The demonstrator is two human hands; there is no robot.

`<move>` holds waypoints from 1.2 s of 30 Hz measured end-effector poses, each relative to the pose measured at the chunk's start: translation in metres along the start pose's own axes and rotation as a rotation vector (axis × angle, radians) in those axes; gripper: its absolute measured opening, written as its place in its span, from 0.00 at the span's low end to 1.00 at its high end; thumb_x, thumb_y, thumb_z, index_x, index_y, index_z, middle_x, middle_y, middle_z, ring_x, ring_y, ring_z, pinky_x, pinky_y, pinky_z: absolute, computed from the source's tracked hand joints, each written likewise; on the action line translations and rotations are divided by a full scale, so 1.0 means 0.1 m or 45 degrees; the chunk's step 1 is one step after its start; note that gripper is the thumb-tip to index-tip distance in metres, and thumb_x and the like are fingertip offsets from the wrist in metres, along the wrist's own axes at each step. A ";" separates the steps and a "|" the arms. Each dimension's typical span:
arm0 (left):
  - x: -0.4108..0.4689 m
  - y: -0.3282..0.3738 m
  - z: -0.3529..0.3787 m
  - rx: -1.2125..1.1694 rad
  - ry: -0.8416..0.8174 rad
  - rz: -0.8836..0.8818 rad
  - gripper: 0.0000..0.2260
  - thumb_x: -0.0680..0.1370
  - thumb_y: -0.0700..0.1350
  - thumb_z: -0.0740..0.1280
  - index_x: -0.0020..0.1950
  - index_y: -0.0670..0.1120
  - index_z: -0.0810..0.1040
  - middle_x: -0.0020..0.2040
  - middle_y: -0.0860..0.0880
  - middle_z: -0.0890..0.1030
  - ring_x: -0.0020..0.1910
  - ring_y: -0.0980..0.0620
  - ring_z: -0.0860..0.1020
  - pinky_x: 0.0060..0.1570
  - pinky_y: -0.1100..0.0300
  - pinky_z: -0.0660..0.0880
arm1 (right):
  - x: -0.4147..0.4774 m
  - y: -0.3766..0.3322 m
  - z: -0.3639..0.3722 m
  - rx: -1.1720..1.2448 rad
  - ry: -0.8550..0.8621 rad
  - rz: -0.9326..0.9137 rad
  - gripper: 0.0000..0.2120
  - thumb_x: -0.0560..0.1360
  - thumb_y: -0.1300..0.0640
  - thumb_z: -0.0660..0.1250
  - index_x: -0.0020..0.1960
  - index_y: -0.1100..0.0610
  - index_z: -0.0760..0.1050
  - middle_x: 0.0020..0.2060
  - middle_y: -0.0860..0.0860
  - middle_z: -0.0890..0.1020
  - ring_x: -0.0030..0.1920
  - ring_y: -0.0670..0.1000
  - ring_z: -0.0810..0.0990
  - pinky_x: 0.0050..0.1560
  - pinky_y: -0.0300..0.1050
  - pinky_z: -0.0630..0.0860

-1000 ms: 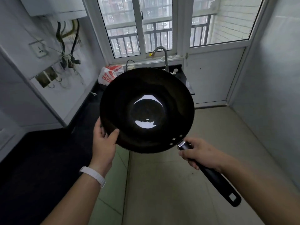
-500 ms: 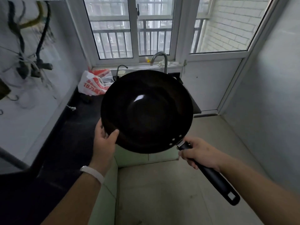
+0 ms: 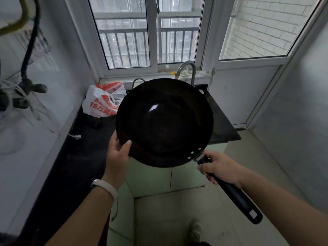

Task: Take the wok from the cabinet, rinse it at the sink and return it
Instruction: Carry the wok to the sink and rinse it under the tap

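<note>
The wok (image 3: 164, 121) is hanging in mid-air above the counter (image 3: 71, 153) edge, the left hand (image 3: 118, 153) pinching its rim at eight o'clock, the right hand (image 3: 219, 168) gripping the handle (image 3: 236, 197). Swinging forward, its far rim risks knocking the faucet (image 3: 188, 69) at twelve o'clock.

Dim daylight from the window (image 3: 150, 38) at 12 o'clock, overcast. Small glare spot inside the wok (image 3: 164, 123). Dark surface (image 3: 74, 157) at 8 o'clock nearly black, no detail. Motion blur on hoses (image 3: 26, 55) at 10 o'clock; wide-angle bending at edges.
</note>
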State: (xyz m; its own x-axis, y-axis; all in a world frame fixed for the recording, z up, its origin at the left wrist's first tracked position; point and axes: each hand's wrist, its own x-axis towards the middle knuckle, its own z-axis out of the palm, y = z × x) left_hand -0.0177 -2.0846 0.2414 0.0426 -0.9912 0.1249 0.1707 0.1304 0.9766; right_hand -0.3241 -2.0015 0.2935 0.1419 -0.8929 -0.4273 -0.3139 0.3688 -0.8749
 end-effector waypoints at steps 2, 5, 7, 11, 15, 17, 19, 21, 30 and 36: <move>0.16 -0.09 0.01 0.024 0.021 -0.012 0.23 0.79 0.44 0.65 0.70 0.65 0.73 0.62 0.54 0.82 0.62 0.51 0.80 0.52 0.56 0.80 | 0.22 -0.01 -0.08 0.014 -0.027 0.009 0.11 0.77 0.68 0.66 0.59 0.63 0.74 0.35 0.61 0.72 0.24 0.51 0.70 0.26 0.43 0.68; 0.42 -0.24 0.06 0.077 0.042 -0.045 0.24 0.78 0.43 0.65 0.71 0.64 0.73 0.61 0.54 0.82 0.61 0.51 0.81 0.50 0.55 0.81 | 0.60 -0.01 -0.24 -0.030 -0.057 0.009 0.11 0.76 0.68 0.66 0.58 0.66 0.74 0.35 0.61 0.73 0.25 0.51 0.71 0.26 0.44 0.69; 0.62 -0.34 0.10 0.126 0.059 -0.064 0.25 0.77 0.43 0.66 0.71 0.64 0.73 0.60 0.55 0.83 0.59 0.52 0.82 0.47 0.55 0.82 | 0.88 0.00 -0.33 -0.052 -0.068 0.012 0.11 0.76 0.69 0.66 0.58 0.70 0.73 0.34 0.61 0.73 0.25 0.51 0.71 0.25 0.43 0.70; 1.09 -0.61 0.21 0.210 0.157 -0.125 0.28 0.78 0.42 0.67 0.75 0.61 0.68 0.61 0.56 0.82 0.60 0.53 0.81 0.53 0.50 0.81 | 1.50 -0.04 -0.63 -0.048 -0.116 0.037 0.07 0.75 0.69 0.67 0.53 0.68 0.74 0.31 0.59 0.74 0.24 0.51 0.72 0.26 0.43 0.69; 1.55 -0.88 0.37 0.283 0.238 -0.249 0.31 0.76 0.47 0.69 0.77 0.61 0.64 0.65 0.57 0.80 0.63 0.56 0.79 0.56 0.57 0.80 | 2.14 -0.10 -1.02 -0.059 -0.221 0.062 0.09 0.75 0.68 0.67 0.55 0.62 0.77 0.26 0.53 0.76 0.23 0.49 0.73 0.24 0.41 0.71; 1.75 -0.97 0.46 0.295 0.264 -0.319 0.33 0.73 0.51 0.71 0.76 0.66 0.64 0.66 0.59 0.79 0.64 0.56 0.78 0.57 0.54 0.80 | 2.42 -0.12 -1.21 -0.070 -0.262 0.077 0.09 0.76 0.67 0.67 0.56 0.61 0.77 0.24 0.51 0.76 0.22 0.48 0.73 0.24 0.40 0.71; 1.92 -1.05 0.55 0.316 0.281 -0.356 0.31 0.72 0.53 0.72 0.70 0.74 0.65 0.68 0.59 0.78 0.65 0.56 0.77 0.59 0.49 0.79 | 2.69 -0.12 -1.39 -0.070 -0.296 0.106 0.09 0.76 0.67 0.67 0.55 0.61 0.77 0.24 0.50 0.76 0.22 0.48 0.73 0.23 0.40 0.70; 2.05 -1.13 0.63 0.352 0.314 -0.372 0.31 0.70 0.54 0.73 0.66 0.78 0.65 0.68 0.59 0.78 0.66 0.56 0.77 0.62 0.47 0.77 | 2.93 -0.11 -1.54 -0.093 -0.329 0.142 0.08 0.76 0.65 0.68 0.54 0.62 0.76 0.25 0.52 0.76 0.22 0.50 0.72 0.22 0.41 0.69; 2.46 -1.39 0.71 0.532 0.328 -0.389 0.31 0.72 0.53 0.72 0.73 0.66 0.66 0.63 0.68 0.78 0.65 0.63 0.76 0.60 0.66 0.74 | 3.59 -0.08 -1.78 -0.143 -0.429 0.173 0.10 0.72 0.62 0.69 0.53 0.57 0.77 0.27 0.56 0.78 0.22 0.51 0.74 0.25 0.41 0.72; 2.78 -1.48 0.81 0.796 0.553 -0.311 0.21 0.76 0.51 0.69 0.68 0.60 0.71 0.61 0.62 0.72 0.59 0.68 0.74 0.59 0.64 0.69 | 3.82 -0.07 -1.77 -0.159 -0.447 0.242 0.12 0.73 0.62 0.69 0.56 0.58 0.76 0.30 0.58 0.77 0.25 0.51 0.75 0.28 0.43 0.74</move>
State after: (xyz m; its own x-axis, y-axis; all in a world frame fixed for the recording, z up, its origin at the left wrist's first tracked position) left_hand -0.1105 -2.3814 0.1462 0.4767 -0.8771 -0.0591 -0.3536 -0.2528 0.9006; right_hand -0.4341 -2.3914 0.1768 0.3749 -0.6619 -0.6491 -0.4740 0.4649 -0.7478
